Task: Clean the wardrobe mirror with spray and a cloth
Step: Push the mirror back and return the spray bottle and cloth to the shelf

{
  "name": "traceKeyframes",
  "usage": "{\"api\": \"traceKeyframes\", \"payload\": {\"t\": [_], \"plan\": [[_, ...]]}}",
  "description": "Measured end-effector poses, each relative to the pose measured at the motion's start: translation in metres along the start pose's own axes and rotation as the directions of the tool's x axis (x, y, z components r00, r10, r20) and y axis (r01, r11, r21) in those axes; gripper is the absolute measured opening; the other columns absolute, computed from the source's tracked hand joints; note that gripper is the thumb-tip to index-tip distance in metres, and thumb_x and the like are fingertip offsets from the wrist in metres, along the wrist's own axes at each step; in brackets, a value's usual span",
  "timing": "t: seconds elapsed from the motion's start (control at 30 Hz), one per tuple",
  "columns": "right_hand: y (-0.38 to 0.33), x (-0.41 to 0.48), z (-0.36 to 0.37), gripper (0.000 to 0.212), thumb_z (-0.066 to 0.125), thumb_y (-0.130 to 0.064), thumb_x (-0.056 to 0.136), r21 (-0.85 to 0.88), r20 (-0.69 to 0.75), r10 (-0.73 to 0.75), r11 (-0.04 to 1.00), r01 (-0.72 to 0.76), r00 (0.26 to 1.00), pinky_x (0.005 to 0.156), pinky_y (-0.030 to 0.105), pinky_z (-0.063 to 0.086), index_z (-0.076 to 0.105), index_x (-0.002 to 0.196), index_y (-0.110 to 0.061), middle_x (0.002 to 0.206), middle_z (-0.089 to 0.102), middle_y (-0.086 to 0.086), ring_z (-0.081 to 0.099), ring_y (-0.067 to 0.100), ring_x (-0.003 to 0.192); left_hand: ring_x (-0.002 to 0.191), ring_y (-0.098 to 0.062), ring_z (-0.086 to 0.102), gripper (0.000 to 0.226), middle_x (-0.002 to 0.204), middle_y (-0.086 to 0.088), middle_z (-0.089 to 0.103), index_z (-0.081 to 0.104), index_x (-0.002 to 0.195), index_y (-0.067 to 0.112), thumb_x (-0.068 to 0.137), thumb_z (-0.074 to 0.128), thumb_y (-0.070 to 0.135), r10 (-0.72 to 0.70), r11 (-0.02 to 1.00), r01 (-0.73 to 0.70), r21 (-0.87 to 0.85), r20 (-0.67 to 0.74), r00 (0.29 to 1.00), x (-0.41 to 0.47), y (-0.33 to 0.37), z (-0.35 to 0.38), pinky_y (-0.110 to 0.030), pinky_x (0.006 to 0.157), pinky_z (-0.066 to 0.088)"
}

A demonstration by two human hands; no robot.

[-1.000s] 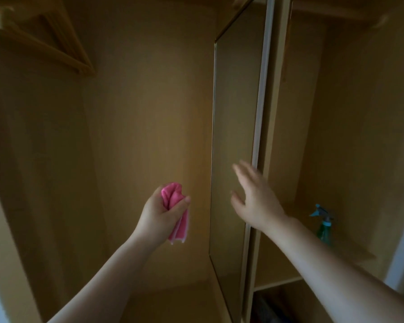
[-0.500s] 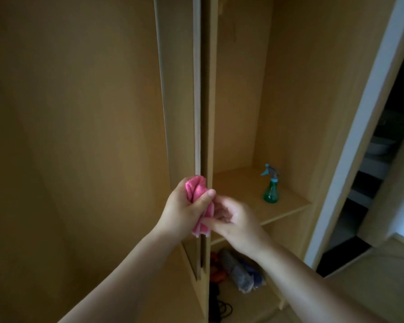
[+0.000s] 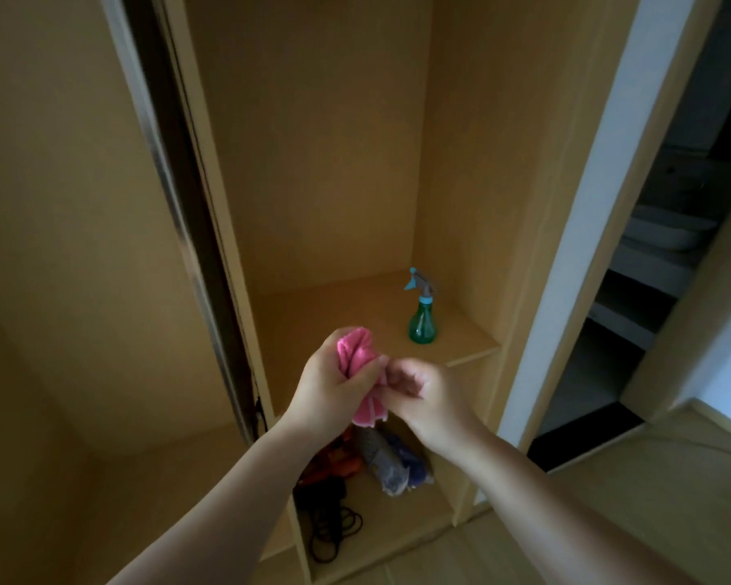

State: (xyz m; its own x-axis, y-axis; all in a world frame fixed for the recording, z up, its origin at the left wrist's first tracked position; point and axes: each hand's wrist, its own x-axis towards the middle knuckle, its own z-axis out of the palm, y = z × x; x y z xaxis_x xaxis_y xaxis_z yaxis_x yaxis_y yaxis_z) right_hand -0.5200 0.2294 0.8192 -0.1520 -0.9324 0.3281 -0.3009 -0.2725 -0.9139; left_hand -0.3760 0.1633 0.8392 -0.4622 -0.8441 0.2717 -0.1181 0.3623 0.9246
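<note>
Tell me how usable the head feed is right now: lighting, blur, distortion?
Head view: dim, warm light, no glare; wardrobe lines bow from the wide-angle lens. The door edge is smeared by motion blur. Left hand, right hand and pink cloth read slightly soft; the spray bottle is clear.

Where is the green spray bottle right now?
The spray bottle stands upright on the wardrobe shelf, near its right wall, just beyond the hands holding the pink cloth.
</note>
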Motion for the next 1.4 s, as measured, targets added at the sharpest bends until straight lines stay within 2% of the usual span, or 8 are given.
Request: {"api": "traceKeyframes", "payload": {"t": [0.17, 0.7, 0.83, 0.93, 1.07, 1.17, 1.3, 1.4], "plan": [[0.029, 0.015, -0.027, 0.007, 0.070, -0.030, 0.083, -0.004, 0.000, 0.054, 0.999, -0.054, 0.999, 0.069, 0.029, 0.056, 0.074, 0.081, -0.035, 0.077, 0.074, -0.001, 0.071, 0.017, 0.072, 0.082, -0.004, 0.069, 0.027, 0.089, 0.010, 0.071, 0.055, 0.112, 0.034, 0.087, 0.067, 0.031, -0.035, 0.999, 0.035, 0.016, -0.043, 0.998, 0.027, -0.016, 0.025, -0.020, 0.072, 0.055], [0.114, 0.147, -0.116, 0.006, 0.066, -0.017, 0.092, -0.295, -0.240, 0.221, 0.911, -0.288, 0.945, 0.075, 0.028, 0.053, 0.070, 0.091, -0.022, 0.082, 0.072, 0.000, 0.068, 0.016, 0.078, 0.074, 0.005, 0.065, 0.024, 0.089, 0.003, 0.066, 0.057, 0.112, 0.025, 0.090, 0.064, 0.031, -0.135, 0.989, 0.137, 0.057, -0.022, 0.991, 0.177, -0.082, 0.031, -0.004, 0.056, 0.047], [0.157, 0.192, -0.144, 0.006, 0.065, -0.025, 0.093, -0.423, -0.274, 0.168, 0.864, -0.275, 0.947, 0.062, 0.009, 0.043, 0.068, 0.097, -0.025, 0.080, 0.064, -0.018, 0.061, 0.003, 0.075, 0.077, 0.008, 0.064, 0.030, 0.096, 0.008, 0.065, 0.054, 0.117, 0.031, 0.088, 0.064, 0.037, -0.193, 0.976, 0.200, 0.091, -0.081, 0.978, 0.198, -0.090, 0.037, -0.007, 0.053, 0.047], [0.193, 0.227, -0.161, 0.027, 0.063, -0.038, 0.091, -0.512, -0.286, 0.166, 0.806, -0.297, 0.944, 0.055, 0.009, 0.037, 0.065, 0.116, -0.027, 0.090, 0.063, -0.022, 0.058, -0.003, 0.077, 0.077, 0.004, 0.065, 0.025, 0.092, 0.008, 0.065, 0.057, 0.111, 0.032, 0.089, 0.063, 0.038, -0.206, 0.970, 0.224, 0.099, -0.159, 0.965, 0.207, -0.093, 0.044, -0.014, 0.064, 0.047], [0.233, 0.265, -0.168, 0.068, 0.068, -0.046, 0.086, -0.469, -0.144, 0.274, 0.827, -0.310, 0.951, 0.081, 0.030, 0.049, 0.044, 0.144, -0.018, 0.131, 0.061, 0.002, 0.062, 0.021, 0.113, 0.081, -0.002, 0.066, 0.034, 0.096, 0.008, 0.065, 0.055, 0.119, 0.028, 0.088, 0.066, 0.036, -0.262, 0.953, 0.293, 0.071, -0.287, 0.922, 0.215, -0.094, 0.058, -0.021, 0.069, 0.050], [0.244, 0.281, -0.168, 0.082, 0.072, -0.045, 0.083, -0.434, 0.045, 0.335, 0.855, -0.284, 0.941, 0.083, 0.030, 0.047, 0.031, 0.151, -0.022, 0.134, 0.059, -0.001, 0.060, 0.020, 0.117, 0.090, -0.007, 0.065, 0.042, 0.100, 0.006, 0.065, 0.053, 0.125, 0.024, 0.087, 0.067, 0.034, -0.297, 0.941, 0.335, 0.044, -0.366, 0.882, 0.219, -0.093, 0.070, -0.021, 0.071, 0.051], [0.248, 0.290, -0.168, 0.060, 0.071, -0.030, 0.088, -0.355, 0.186, 0.289, 0.911, -0.210, 0.939, 0.070, 0.023, 0.044, 0.043, 0.141, -0.026, 0.106, 0.061, -0.012, 0.061, 0.014, 0.100, 0.080, -0.004, 0.065, 0.032, 0.091, 0.007, 0.065, 0.057, 0.115, 0.018, 0.088, 0.066, 0.032, -0.278, 0.934, 0.346, 0.087, -0.430, 0.859, 0.217, -0.091, 0.082, -0.020, 0.066, 0.049], [0.249, 0.290, -0.166, 0.020, 0.067, -0.019, 0.092, -0.346, 0.196, 0.266, 0.920, -0.187, 0.944, 0.060, 0.016, 0.037, 0.056, 0.109, -0.020, 0.085, 0.058, -0.011, 0.061, 0.015, 0.087, 0.083, -0.007, 0.066, 0.032, 0.093, 0.006, 0.065, 0.057, 0.116, 0.021, 0.088, 0.066, 0.033, -0.292, 0.927, 0.366, 0.081, -0.455, 0.841, 0.214, -0.090, 0.088, -0.021, 0.067, 0.050]]}}
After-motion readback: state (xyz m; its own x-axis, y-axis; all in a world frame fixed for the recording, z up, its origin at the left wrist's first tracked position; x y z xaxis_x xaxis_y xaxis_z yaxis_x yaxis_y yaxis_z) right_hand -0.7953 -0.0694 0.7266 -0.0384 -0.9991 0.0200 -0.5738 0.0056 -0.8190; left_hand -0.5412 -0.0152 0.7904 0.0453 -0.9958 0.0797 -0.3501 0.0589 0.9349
